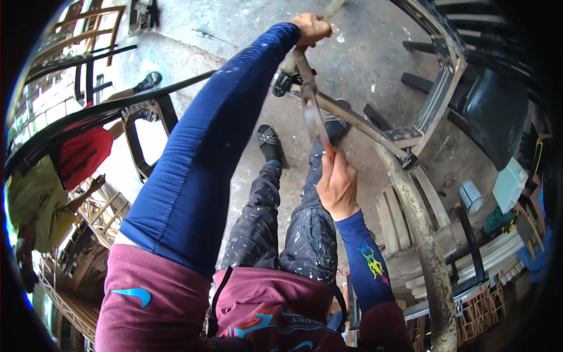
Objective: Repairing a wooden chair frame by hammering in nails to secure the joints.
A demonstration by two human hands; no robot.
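Metal frame bar (312, 111), between gripping hands (336, 183)

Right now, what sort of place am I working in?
Probably a furniture or metal workshop: bare concrete floor, stacked wooden chair frames at left, and a metal frame ahead. Your left hand grips a metal bar.

Two hands of the wearer: left hand (311, 28) at twelve o'clock, closed around one metal bar (309, 94); right hand (337, 183) near centre, gripping the same bar lower down. Two sandalled feet (268, 141) just above centre. One curved, paint-caked pipe (423, 246) at four o'clock. One white tin (470, 196) at three o'clock. One other person (82, 154), in red, at nine o'clock. Wooden chair frames (99, 217) at eight o'clock, count unclear.
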